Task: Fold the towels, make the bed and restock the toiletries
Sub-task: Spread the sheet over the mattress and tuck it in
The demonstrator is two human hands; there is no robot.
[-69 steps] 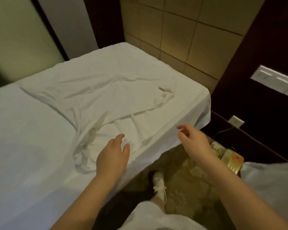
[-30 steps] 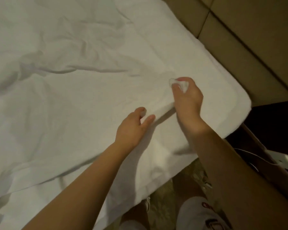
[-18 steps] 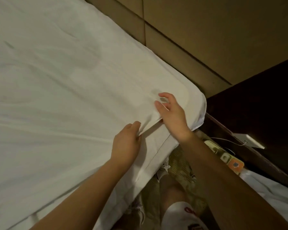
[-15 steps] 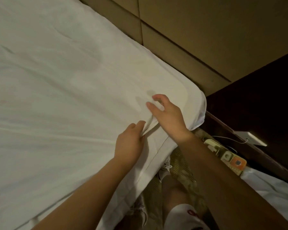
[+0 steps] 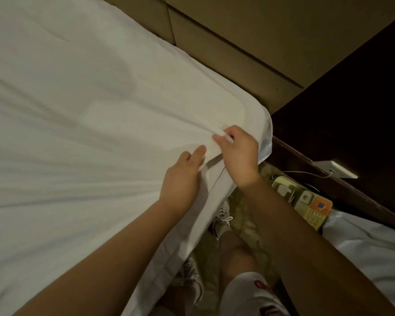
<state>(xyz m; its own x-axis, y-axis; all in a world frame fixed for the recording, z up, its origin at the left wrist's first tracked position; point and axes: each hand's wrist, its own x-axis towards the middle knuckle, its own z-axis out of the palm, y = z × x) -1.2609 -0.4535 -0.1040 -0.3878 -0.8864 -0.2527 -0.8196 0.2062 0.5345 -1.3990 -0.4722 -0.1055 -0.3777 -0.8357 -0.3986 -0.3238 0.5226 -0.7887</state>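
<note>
So the bed (image 5: 263, 124) fills most of my view, sheet (image 5: 55, 213) spread over it, creases (image 5: 114, 131) running toward the corner. My right hand (image 5: 240, 156) has fingers curled, pinching a fold (image 5: 217, 136) there, I guess to drag the slack out. My left hand (image 5: 180, 181) lies flat beside it, fingers straight, pinning the cloth, gripping nothing.

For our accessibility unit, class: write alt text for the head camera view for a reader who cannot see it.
A person's right hand pinches a fold of the white sheet near the bed corner, while the left hand lies on the sheet beside it. A yellow telephone lies below, beside the bed.
</note>
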